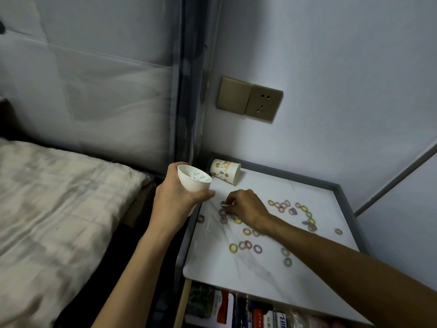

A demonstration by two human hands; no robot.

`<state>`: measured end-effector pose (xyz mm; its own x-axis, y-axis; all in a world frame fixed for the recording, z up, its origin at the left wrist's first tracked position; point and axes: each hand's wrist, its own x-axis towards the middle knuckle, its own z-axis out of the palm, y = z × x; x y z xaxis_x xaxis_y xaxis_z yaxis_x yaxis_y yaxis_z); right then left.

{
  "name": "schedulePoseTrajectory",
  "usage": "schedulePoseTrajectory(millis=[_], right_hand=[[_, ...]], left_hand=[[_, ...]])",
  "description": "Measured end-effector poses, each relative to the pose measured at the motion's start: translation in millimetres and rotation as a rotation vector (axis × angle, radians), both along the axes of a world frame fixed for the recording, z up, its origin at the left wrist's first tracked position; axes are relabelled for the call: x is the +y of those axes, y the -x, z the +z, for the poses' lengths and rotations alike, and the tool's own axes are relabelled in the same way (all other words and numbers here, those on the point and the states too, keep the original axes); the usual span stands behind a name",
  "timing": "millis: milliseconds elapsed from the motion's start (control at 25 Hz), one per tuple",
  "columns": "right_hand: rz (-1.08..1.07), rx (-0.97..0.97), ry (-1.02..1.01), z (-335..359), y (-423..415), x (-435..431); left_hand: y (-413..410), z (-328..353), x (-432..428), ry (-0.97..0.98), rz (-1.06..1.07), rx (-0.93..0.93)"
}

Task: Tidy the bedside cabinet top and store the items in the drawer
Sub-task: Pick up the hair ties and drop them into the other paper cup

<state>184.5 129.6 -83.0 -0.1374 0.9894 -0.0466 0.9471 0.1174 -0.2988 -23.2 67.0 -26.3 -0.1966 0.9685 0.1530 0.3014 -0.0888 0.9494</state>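
- Two hands are at work over the bedside cabinet top (260,280). Your left hand (175,197) is wrapped round a white cup (194,178), holding it upright just off the cabinet's left edge. It likely serves as a collecting pot kept close to the picking hand.
- Inside that cup lies a heap of white pieces, too small to name for certain.
- Your right hand (246,207) is fingers-down on the top, just right of the held cup. Thumb and fingertips pinch a small pale piece (225,205), probably the next thing bound for the cup.
- Many pastel hair ties (247,245) lie around that pinch and fan away to its right — loose, scattered, none gathered yet.
- One white floss pick (207,229) lies flat below the held cup, left of your right wrist.
- Just behind the held cup, a patterned paper cup (224,171) lies tipped on its side.
- The surface is pale and marble-like, with a raised grey rim (345,202) along the back and far side.
- Under your right forearm the drawer (236,306) stands open, already packed with boxes and packets.
- Beyond both hands, a pale wall carries a gold wall socket (250,99). Left of your left arm lies a bed (59,197) with a crumpled sheet, in dim light.
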Motion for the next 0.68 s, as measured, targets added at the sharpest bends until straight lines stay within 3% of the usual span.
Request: schedulePoseTrajectory(millis=[440, 560, 680], right_hand=[[0.091, -0.341, 0.064, 3, 22, -3], [0.129, -0.328, 0.147, 4, 14, -5], [0.079, -0.181, 0.174, 9, 0, -5]], left_hand=[[-3, -2, 2, 0.003, 0.005, -0.014], [-2, 0, 0, 0.003, -0.002, -0.012], [-1, 0, 0, 0.000, -0.007, -0.017]])
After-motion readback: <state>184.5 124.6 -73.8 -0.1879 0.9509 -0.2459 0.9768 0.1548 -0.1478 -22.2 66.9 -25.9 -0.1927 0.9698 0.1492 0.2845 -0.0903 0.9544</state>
